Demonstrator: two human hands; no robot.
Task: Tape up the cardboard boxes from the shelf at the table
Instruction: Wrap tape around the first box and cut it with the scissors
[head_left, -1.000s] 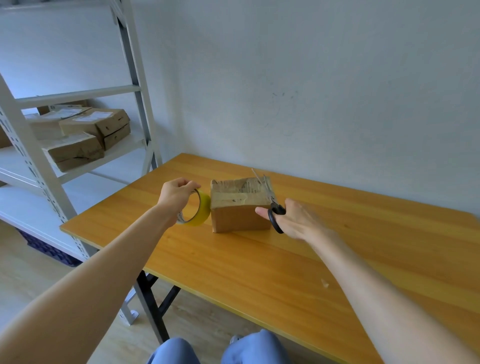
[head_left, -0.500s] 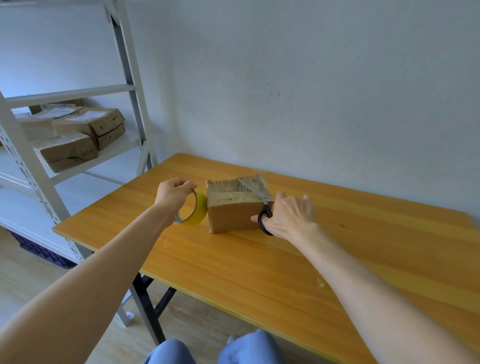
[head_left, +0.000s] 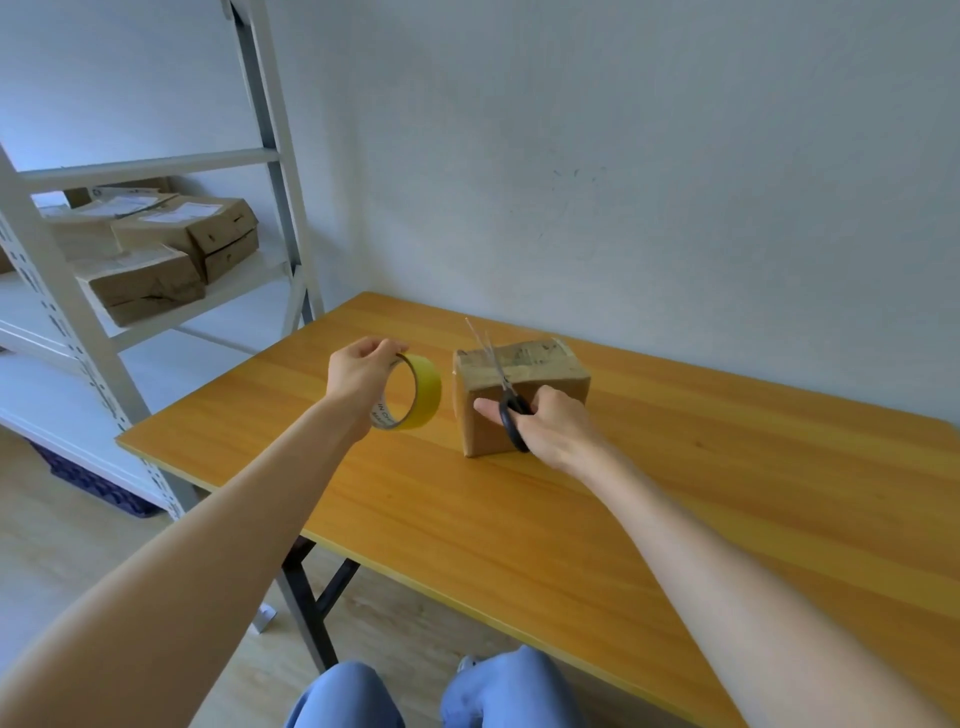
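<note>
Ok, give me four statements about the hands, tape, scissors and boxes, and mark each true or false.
1. The left hand grips a yellow tape roll. True.
2. The scissors lie flat on the table. False: the right hand holds them, blades pointing up over the cardboard box.
3. More cardboard boxes sit on the shelf. True.
4. Two boxes stand on the table. False: only one does.

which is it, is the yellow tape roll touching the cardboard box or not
Apart. The head view shows a strip of table between the yellow tape roll, held by the left hand, and the cardboard box.
</note>
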